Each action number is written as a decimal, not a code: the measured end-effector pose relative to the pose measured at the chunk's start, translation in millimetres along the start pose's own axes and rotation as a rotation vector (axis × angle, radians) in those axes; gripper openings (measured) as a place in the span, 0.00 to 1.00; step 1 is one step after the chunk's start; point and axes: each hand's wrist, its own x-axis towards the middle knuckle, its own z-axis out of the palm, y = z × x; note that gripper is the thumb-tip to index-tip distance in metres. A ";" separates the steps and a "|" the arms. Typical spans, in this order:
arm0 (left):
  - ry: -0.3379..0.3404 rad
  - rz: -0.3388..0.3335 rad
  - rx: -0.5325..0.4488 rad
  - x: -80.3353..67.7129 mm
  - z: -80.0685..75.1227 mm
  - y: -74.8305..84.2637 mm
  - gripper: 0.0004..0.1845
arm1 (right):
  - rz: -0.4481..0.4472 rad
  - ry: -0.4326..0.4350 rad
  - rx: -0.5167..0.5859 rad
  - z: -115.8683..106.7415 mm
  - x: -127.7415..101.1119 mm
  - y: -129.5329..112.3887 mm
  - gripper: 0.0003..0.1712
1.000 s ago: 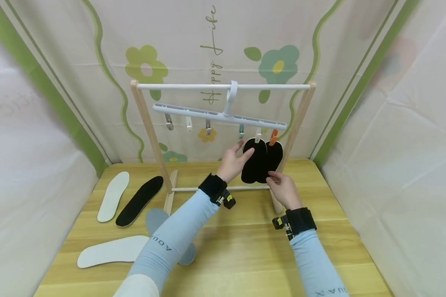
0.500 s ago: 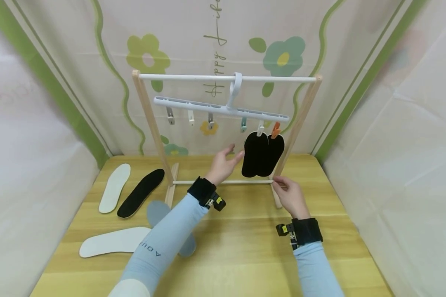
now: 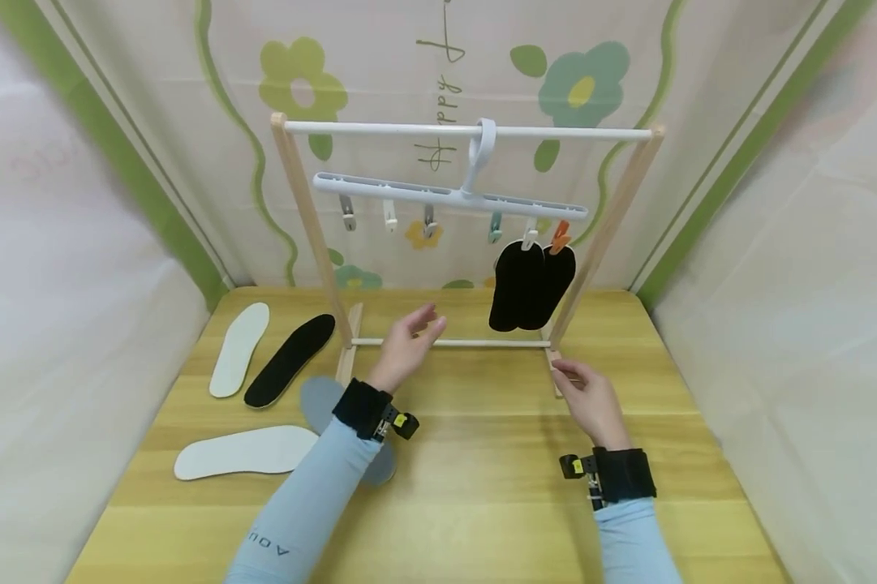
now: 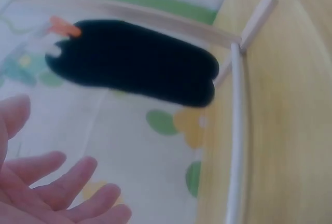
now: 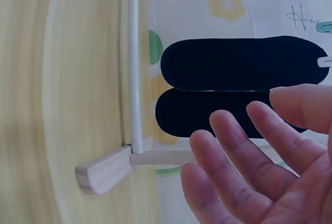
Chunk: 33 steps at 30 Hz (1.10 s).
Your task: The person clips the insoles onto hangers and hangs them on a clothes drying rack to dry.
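Two black insoles hang side by side from clips on a white clip hanger, which hangs on the white top rail of a wooden rack. They also show in the left wrist view as black insoles and in the right wrist view as black insoles. My left hand hovers open in front of the rack's lower bar, holding nothing. My right hand hovers open near the rack's right foot, also empty. Left-hand fingers and right-hand fingers are spread and relaxed.
On the wooden table at the left lie a white insole, a black insole, another white insole and a grey insole partly under my left forearm. Several hanger clips hang without anything. Curtain walls enclose the table.
Both hands have let go of the hanging black insoles and drawn back and down toward me. The insoles now hang free. The camera has tilted down slightly.
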 end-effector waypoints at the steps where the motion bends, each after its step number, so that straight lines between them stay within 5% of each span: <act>1: 0.013 0.010 -0.006 -2.6 -3.7 -3.8 0.30 | 0.001 0.002 0.003 0.2 -1.2 0.6 0.23; 12: 0.110 -0.103 -0.045 -36.0 -62.1 -45.4 0.26 | 0.028 0.003 -0.024 10.1 -19.9 6.1 0.24; 18: 0.127 -0.143 0.024 -56.4 -90.9 -71.1 0.24 | 0.038 -0.007 -0.042 18.0 -32.8 8.7 0.23; 33: 0.218 -0.256 0.096 -82.4 -154.1 -119.4 0.24 | 0.019 -0.014 -0.090 50.9 -40.6 2.9 0.19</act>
